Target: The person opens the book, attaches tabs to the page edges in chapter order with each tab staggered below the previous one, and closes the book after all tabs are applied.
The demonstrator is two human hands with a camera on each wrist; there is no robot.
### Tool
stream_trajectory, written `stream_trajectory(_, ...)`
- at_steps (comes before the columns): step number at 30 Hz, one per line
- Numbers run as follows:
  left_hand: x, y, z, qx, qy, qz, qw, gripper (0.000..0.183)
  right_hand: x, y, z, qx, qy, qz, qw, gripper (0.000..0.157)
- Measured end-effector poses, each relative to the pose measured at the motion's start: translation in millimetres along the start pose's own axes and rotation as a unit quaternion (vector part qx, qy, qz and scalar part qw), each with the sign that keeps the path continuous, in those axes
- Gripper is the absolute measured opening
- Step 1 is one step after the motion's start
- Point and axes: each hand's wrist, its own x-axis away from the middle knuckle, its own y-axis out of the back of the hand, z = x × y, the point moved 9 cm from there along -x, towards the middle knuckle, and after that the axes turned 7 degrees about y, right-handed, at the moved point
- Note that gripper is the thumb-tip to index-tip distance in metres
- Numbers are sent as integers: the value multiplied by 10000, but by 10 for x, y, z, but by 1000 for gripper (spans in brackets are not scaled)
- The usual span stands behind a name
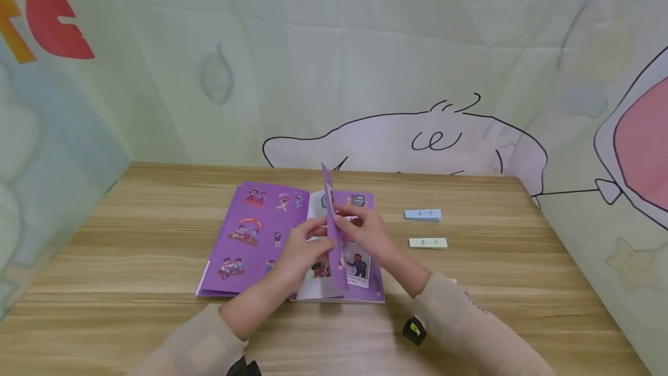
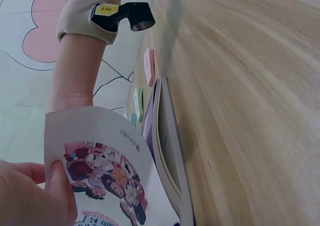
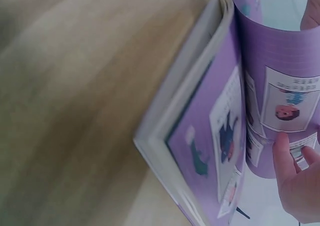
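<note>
A purple illustrated book (image 1: pixel 256 237) lies spread on the table, and one of its pages (image 1: pixel 336 260) stands upright between the two hands. My left hand (image 1: pixel 305 251) pinches this page from its left, its thumb (image 2: pixel 59 178) lying on the pale face printed with cartoon figures. On the opposite, purple face, the right hand (image 1: pixel 367 234) touches the page with extended fingers (image 3: pixel 283 158). That face carries picture cards with text. The right hand's fingers are hidden behind the page in the left wrist view.
Right of the book lie a blue paper strip (image 1: pixel 423 214) and a pale green one (image 1: pixel 428 243). A pink strip (image 2: pixel 149 66) shows in the left wrist view. Printed fabric (image 1: pixel 334 74) rises around the wooden table (image 1: pixel 156 213). Both wrists wear dark devices.
</note>
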Motion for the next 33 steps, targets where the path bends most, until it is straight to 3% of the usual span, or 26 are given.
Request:
stream_trajectory(5,27,152,12,86,22,-150,9998,47,27,-80,4,154,198,235,9994,37)
stream_trajectory(10,75,328,14,242,87,-235,9994,45,54,-158,-23,306,135,406,9986,39)
stream_trajectory(16,136,614,91,476,428,-299,9975,48,104,-315,-46,664,311,856,9936,41)
stream_trajectory(22,139,932,165,385,689,-255,9966,56,151,-499,-11,522,706,1407,9862,44)
stream_trajectory(29,89,1284,224,88,780,-138,9968,64,215,-697,72,899,1225,2052,9669,44)
stream_trajectory(33,38,1480,286,-276,899,-125,9955,64,264,-793,138,1691,1536,2396,9436,43)
